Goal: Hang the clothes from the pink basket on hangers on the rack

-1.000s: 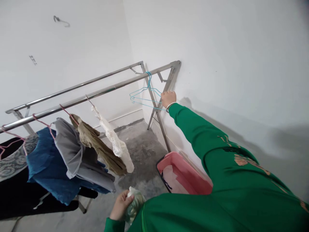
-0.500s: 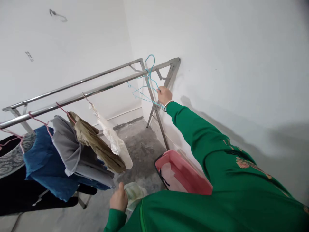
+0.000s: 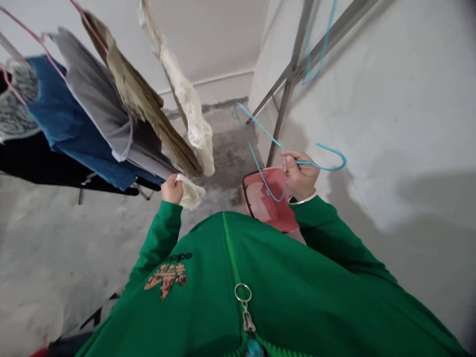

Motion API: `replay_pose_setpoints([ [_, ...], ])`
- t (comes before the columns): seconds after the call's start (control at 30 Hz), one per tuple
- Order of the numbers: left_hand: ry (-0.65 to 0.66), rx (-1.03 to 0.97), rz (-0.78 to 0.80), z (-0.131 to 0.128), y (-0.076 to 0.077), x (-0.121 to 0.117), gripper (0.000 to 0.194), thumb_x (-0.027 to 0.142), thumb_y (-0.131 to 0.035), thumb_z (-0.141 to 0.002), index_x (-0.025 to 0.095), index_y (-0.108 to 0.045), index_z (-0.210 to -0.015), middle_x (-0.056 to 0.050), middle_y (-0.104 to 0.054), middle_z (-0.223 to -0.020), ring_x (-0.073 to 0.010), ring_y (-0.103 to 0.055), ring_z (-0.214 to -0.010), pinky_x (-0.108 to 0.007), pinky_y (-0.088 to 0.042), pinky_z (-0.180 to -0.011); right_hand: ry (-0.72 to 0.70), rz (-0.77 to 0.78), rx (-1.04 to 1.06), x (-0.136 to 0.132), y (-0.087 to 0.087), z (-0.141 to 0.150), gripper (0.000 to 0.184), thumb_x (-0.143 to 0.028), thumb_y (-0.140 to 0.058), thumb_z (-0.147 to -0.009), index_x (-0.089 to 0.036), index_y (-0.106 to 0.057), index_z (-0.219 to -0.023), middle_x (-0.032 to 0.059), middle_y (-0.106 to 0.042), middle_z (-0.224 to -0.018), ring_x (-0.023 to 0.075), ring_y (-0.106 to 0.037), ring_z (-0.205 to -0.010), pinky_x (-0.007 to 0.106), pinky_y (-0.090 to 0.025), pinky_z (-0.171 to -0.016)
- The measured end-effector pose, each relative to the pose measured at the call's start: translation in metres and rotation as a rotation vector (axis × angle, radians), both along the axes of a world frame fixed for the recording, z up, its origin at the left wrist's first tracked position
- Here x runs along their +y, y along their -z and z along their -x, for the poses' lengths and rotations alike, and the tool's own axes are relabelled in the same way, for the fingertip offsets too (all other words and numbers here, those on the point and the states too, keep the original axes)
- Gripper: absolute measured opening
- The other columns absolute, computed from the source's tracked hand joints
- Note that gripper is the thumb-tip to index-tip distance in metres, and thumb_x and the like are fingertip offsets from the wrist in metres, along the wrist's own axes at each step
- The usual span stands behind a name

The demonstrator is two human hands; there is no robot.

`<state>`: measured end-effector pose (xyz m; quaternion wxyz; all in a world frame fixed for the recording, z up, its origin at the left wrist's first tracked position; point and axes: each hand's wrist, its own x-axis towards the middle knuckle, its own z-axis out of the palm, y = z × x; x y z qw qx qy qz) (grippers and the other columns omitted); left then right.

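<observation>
A blue wire clothes hanger is gripped near its neck by my right hand, its hook pointing right and its frame reaching left. Below it, partly covered by the hanger and hand, is a pink tub. My left hand is closed on a small pale cream garment that hangs crumpled over the floor; its shape cannot be made out. Just above that hand hang a white lacy garment and an olive garment.
Grey, blue and black garments hang on pink hangers at the left. Crossed metal rack legs stand by the right wall, with another blue hanger above. Dark items lie on the floor at lower left.
My right hand has come down from the rack toward my body, bringing one blue hanger off it. My left hand still holds the pale garment. The view has tilted downward.
</observation>
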<state>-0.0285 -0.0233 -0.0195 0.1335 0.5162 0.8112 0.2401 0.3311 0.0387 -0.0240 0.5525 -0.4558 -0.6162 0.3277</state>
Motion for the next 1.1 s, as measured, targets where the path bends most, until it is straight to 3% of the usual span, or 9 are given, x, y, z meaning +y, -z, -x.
replay_pose_setpoints([
  [0.17, -0.061, -0.322, -0.03, 0.039, 0.018, 0.037, 0.034, 0.026, -0.046, -0.075, 0.008, -0.072, -0.089, -0.006, -0.071, -0.076, -0.0189, -0.065, -0.076, -0.024, -0.049, -0.069, -0.413, 0.216, -0.169, -0.034, -0.023, 0.029, 0.016, -0.033, -0.054, -0.089, -0.026, -0.069, -0.091, -0.0013, -0.055, -0.058, 0.0123, -0.052, -0.052, 0.027, -0.043, -0.051],
  [0.3, -0.002, -0.331, 0.0, 0.033, 0.02, 0.047, 0.034, 0.029, -0.048, -0.076, 0.007, -0.072, -0.086, -0.005, -0.069, -0.071, -0.018, -0.063, -0.071, -0.023, -0.047, -0.064, -0.538, 0.232, -0.259, -0.043, -0.028, 0.054, 0.019, -0.033, -0.052, -0.089, -0.026, -0.07, -0.087, 0.0014, -0.067, -0.075, 0.0148, -0.062, -0.068, 0.029, -0.051, -0.061],
  [0.5, 0.18, -0.05, 0.123, -0.001, 0.004, 0.037, 0.033, 0.02, -0.048, -0.079, 0.013, -0.073, -0.099, -0.008, -0.074, -0.088, -0.0249, -0.067, -0.094, -0.029, -0.048, -0.082, -0.553, 0.181, -0.324, -0.043, -0.005, 0.077, 0.024, -0.032, -0.048, -0.091, -0.021, -0.069, -0.09, 0.0013, -0.07, -0.083, 0.0142, -0.064, -0.073, 0.027, -0.05, -0.068],
  [0.67, 0.288, 0.176, 0.33, -0.023, -0.008, 0.024, 0.032, 0.02, -0.049, -0.083, 0.018, -0.068, -0.109, -0.012, -0.073, -0.096, -0.0282, -0.066, -0.099, -0.032, -0.046, -0.083, -0.559, 0.118, -0.326, -0.04, 0.003, 0.091, 0.026, -0.032, -0.046, -0.092, -0.02, -0.068, -0.089, 0.0014, -0.069, -0.081, 0.0126, -0.06, -0.068, 0.026, -0.048, -0.068],
  [0.83, 0.587, 0.239, 0.423, -0.052, -0.01, 0.008, 0.029, 0.014, -0.043, -0.084, 0.017, -0.065, -0.104, -0.011, -0.069, -0.098, -0.0237, -0.064, -0.094, -0.03, -0.045, -0.077, -0.6, 0.148, -0.196, -0.036, 0.032, 0.123, 0.029, -0.037, -0.045, -0.091, -0.018, -0.066, -0.087, 0.003, -0.068, -0.079, 0.0127, -0.059, -0.069, 0.027, -0.049, -0.07],
  [0.97, 0.733, 0.327, 0.351, -0.056, -0.012, 0.005, 0.029, 0.015, -0.045, -0.084, 0.016, -0.064, -0.105, -0.014, -0.063, -0.1, -0.0258, -0.059, -0.095, -0.036, -0.044, -0.079, -0.607, 0.207, -0.131, -0.031, 0.051, 0.136, 0.03, -0.04, -0.044, -0.09, -0.017, -0.064, -0.085, 0.0007, -0.06, -0.065, 0.0121, -0.054, -0.059, 0.026, -0.047, -0.062],
  [1.1, 0.712, 0.384, 0.198, -0.045, -0.012, 0.01, 0.022, 0.02, -0.049, -0.084, 0.018, -0.067, -0.096, -0.016, -0.059, -0.108, -0.0311, -0.052, -0.108, -0.042, -0.041, -0.086, -0.622, 0.206, -0.169, -0.02, 0.044, 0.128, 0.028, -0.039, -0.045, -0.09, -0.018, -0.062, -0.086, 0.0012, -0.061, -0.07, 0.012, -0.054, -0.061, 0.027, -0.048, -0.063],
])
